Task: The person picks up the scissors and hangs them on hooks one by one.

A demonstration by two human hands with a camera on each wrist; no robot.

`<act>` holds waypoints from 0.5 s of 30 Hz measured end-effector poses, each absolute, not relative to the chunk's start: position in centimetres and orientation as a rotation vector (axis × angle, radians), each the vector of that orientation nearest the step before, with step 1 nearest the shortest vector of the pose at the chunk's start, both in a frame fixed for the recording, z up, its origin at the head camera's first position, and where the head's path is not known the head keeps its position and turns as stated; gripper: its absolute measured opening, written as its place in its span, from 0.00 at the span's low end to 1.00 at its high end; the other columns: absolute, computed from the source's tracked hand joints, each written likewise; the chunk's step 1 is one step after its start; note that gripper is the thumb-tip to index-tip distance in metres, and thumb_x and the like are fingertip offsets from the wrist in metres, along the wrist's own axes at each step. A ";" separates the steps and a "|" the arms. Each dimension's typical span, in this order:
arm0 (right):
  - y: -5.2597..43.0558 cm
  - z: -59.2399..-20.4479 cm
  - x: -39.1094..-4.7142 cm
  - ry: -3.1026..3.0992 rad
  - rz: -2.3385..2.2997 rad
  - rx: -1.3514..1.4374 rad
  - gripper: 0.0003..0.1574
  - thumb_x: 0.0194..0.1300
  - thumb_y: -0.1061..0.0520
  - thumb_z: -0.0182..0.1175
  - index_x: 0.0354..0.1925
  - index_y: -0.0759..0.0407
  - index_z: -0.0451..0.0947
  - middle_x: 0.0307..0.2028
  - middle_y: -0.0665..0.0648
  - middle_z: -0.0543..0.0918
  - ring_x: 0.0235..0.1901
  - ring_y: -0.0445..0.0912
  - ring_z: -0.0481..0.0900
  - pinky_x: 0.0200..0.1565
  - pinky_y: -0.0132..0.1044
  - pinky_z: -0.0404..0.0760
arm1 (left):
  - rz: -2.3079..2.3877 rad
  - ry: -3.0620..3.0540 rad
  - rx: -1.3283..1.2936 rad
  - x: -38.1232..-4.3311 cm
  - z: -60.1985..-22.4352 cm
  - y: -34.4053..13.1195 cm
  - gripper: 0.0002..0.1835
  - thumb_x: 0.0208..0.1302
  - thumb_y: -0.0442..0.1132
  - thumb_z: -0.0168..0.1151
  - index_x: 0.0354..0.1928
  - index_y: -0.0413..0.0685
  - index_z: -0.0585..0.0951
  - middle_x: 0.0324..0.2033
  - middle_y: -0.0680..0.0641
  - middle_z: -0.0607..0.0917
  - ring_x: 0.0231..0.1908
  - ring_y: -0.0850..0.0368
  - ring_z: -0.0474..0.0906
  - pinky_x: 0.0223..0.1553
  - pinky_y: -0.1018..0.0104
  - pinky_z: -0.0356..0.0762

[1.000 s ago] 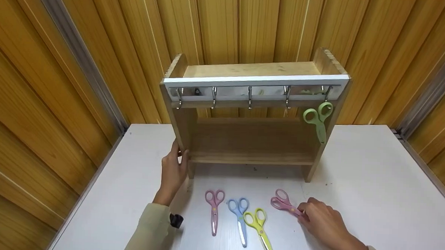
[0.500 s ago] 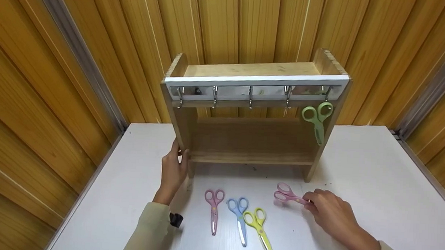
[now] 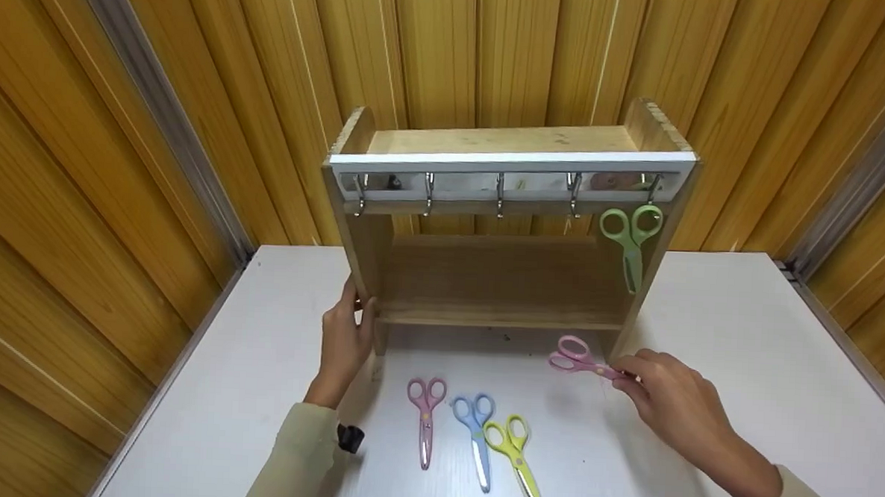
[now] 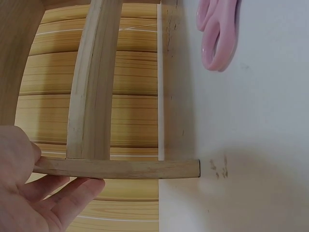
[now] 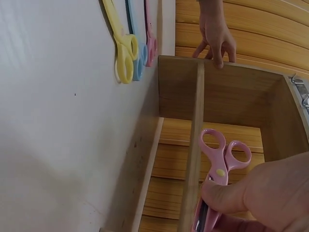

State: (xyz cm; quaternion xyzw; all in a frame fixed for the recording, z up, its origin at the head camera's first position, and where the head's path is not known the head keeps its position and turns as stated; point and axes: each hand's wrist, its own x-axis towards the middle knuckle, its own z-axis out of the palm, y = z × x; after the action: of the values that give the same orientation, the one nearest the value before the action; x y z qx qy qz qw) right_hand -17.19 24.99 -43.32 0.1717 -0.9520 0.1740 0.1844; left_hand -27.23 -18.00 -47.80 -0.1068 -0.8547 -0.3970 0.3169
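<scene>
A small wooden shelf rack [image 3: 499,317] stands on the white table, with a row of metal hooks [image 3: 501,195] on its front rail. At its left side panel my left hand [image 3: 343,349] grips the edge, thumb in front and fingers outside, as the left wrist view confirms. My right hand [image 3: 671,397] pinches pink scissors [image 3: 601,370] by the blade end, handle loops pointing left, raised off the table before the rack's right foot. In the right wrist view thumb and fingers press on the blades of these scissors [image 5: 219,166]. Green scissors [image 3: 631,245] hang by one loop from the rightmost hook.
Other pink scissors [image 3: 426,419], blue scissors [image 3: 477,438] and yellow scissors [image 3: 517,461] lie on the table [image 3: 270,435] in front of the rack, handles toward it. Wood-patterned panels [image 3: 436,46] rise behind and at both sides.
My right hand has lifted the pink scissors off the table and carried them forward toward the rack, slightly right. My left hand stays on the side panel. The hanging green scissors have swung slightly.
</scene>
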 end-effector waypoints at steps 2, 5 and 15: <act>24.9 -42.9 -17.2 -2.649 0.484 0.504 0.11 0.53 0.63 0.79 0.33 0.51 0.88 0.26 0.42 0.79 0.26 0.40 0.71 0.22 0.35 0.69 | -1.036 -2.252 -0.279 -27.2 -47.8 -18.0 0.26 0.75 0.32 0.59 0.72 0.38 0.68 0.56 0.35 0.85 0.47 0.40 0.87 0.38 0.53 0.89; 24.8 -42.0 -17.4 -2.622 0.496 0.520 0.11 0.52 0.63 0.79 0.33 0.51 0.87 0.26 0.42 0.78 0.26 0.40 0.70 0.23 0.35 0.69 | -1.044 -2.253 -0.272 -27.1 -47.8 -17.9 0.26 0.75 0.32 0.59 0.72 0.38 0.68 0.56 0.36 0.85 0.47 0.40 0.87 0.38 0.53 0.89; 24.1 -40.0 -18.0 -2.482 0.593 0.577 0.13 0.52 0.65 0.79 0.35 0.51 0.88 0.28 0.41 0.81 0.27 0.38 0.72 0.25 0.33 0.73 | -1.063 -2.259 -0.257 -27.1 -47.6 -17.9 0.27 0.75 0.32 0.59 0.73 0.40 0.68 0.57 0.36 0.84 0.47 0.41 0.87 0.39 0.53 0.89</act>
State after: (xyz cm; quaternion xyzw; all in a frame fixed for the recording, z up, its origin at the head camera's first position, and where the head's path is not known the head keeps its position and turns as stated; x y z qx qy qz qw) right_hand -18.03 24.08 -39.98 0.2128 -0.9162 0.2189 0.2595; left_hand -27.09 -17.88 -47.60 -0.0972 -0.8556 -0.4025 0.3105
